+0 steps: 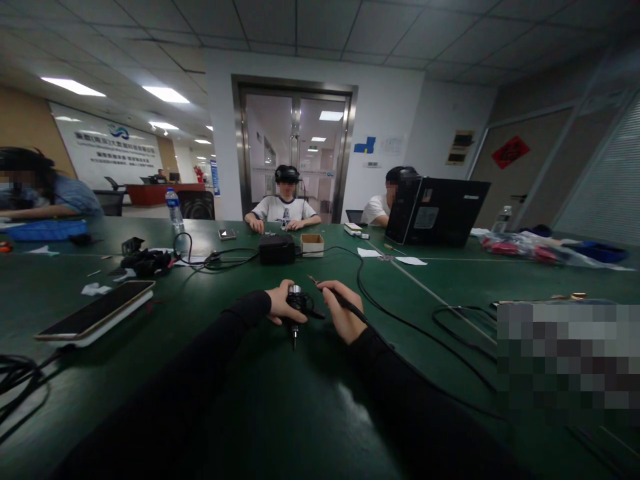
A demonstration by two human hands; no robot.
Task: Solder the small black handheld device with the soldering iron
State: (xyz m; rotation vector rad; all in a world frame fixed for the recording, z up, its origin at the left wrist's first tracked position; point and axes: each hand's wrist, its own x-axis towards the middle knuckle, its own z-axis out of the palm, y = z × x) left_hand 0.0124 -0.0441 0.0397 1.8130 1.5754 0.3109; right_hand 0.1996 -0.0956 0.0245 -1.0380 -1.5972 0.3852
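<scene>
My left hand (283, 305) lies around a small silver-and-black motor (296, 289) on the green table. Thin black wire (300, 302) is bunched about its middle, and a pointed metal tip (295, 337) sticks out toward me. Held like a pen in my right hand (344, 310) is a soldering iron (323, 286), its thin tip pointing up and left above the tabletop. A black cord (395, 353) trails from it along my right sleeve. The two hands are a short distance apart, the wire bunch lying between them.
Ahead stand a black box (277, 249) and an open cardboard box (313, 246). A phone (100, 310) rests at left near tangled black cables (150, 261). A laptop (437, 212) stands at back right. A person (283, 208) sits opposite; others sit at both sides.
</scene>
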